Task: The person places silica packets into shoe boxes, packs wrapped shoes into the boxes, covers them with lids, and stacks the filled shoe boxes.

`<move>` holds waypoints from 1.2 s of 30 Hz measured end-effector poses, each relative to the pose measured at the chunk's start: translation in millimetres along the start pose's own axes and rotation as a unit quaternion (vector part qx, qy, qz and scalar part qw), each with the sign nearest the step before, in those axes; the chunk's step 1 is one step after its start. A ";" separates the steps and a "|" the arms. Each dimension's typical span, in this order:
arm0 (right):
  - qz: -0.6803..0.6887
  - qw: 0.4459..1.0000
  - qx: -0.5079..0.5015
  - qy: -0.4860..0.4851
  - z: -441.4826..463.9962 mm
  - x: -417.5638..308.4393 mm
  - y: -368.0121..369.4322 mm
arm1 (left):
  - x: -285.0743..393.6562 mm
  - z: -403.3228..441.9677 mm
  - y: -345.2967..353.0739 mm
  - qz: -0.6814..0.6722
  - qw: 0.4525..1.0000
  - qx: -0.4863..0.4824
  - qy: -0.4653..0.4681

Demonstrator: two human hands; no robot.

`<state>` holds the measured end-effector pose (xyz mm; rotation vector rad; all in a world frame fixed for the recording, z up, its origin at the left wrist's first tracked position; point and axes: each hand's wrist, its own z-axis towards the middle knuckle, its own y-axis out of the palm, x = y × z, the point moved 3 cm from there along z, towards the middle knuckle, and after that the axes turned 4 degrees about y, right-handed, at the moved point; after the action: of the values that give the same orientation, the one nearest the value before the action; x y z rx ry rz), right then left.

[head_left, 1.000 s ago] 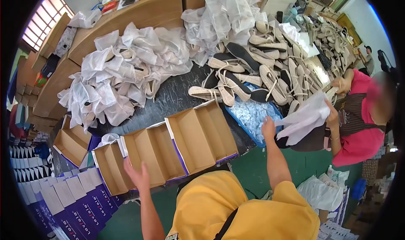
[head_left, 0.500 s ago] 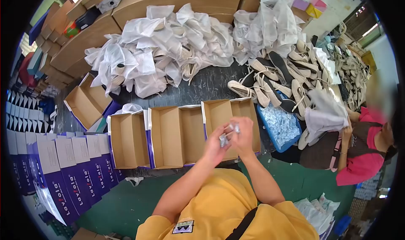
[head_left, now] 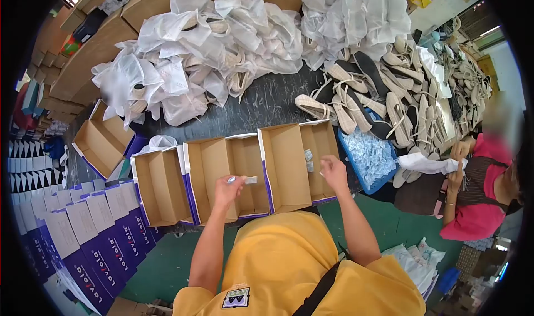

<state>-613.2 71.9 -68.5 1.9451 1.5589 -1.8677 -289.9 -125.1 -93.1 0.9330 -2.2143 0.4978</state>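
Observation:
My left hand (head_left: 228, 192) is over the middle shoe box (head_left: 210, 160), its fingers closed on small silvery-white sachets (head_left: 251, 180) that look like desiccant packets. Over the right edge of the right shoe box (head_left: 283, 171) is my right hand (head_left: 335, 174), with curled fingers. A tiny pale bit shows at its fingertips, too small to name. Two more packets (head_left: 308, 160) lie inside that box, in its right compartment, just left of my right hand. The left shoe box (head_left: 158, 188) stands beside the middle one, open, with bare cardboard showing inside.
A blue basket (head_left: 364, 155) full of small packets stands right of the boxes. Behind lie white-bagged shoes (head_left: 222, 43) and loose shoes (head_left: 384, 88). Purple boxes (head_left: 92, 249) are stacked at left, another open box (head_left: 103, 135) above them. A co-worker (head_left: 473, 193) handles a white bag (head_left: 425, 163).
My hands have come apart, the left moving left over the middle box. Two packets now lie in the right box. The co-worker's white bag is lower and narrower.

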 end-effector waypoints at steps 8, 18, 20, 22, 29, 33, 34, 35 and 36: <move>-0.389 0.916 0.076 -0.060 4.9 86.9 55.3 | -6.5 -59.9 -55.3 -0.176 0.964 0.152 0.124; 0.078 0.978 0.024 -0.192 -47.6 -183.5 25.2 | -52.9 -100.2 -193.4 0.413 0.724 0.505 0.223; 0.050 0.915 -0.043 -0.397 -55.9 -211.5 65.5 | 6.5 -75.4 -207.6 0.338 0.743 0.506 0.279; -0.109 0.886 -0.182 -0.412 -42.5 -197.4 120.5 | 49.6 -30.9 -220.8 0.064 0.858 0.421 0.287; -0.057 0.965 -0.063 -0.248 109.4 -196.5 35.9 | 105.8 210.7 -271.7 0.068 0.939 0.263 0.212; -0.116 0.954 0.208 -0.183 300.2 -147.5 -54.5 | 84.6 296.9 -287.8 -0.056 0.919 0.286 0.265; -0.152 0.926 0.277 -0.209 341.5 -147.8 -78.5 | 80.5 305.1 -292.0 -0.070 0.919 0.299 0.249; -0.167 0.908 0.334 -0.188 381.1 -154.0 -101.3 | 79.9 293.7 -282.6 -0.055 0.901 0.308 0.300; -0.179 0.889 0.387 -0.165 412.9 -158.6 -117.2 | 74.8 278.2 -279.0 0.050 0.896 0.312 0.311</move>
<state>-957.1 -220.9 4.8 1.4057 1.2189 -3.1481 -244.2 -505.6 -211.4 0.8030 -1.5232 1.3978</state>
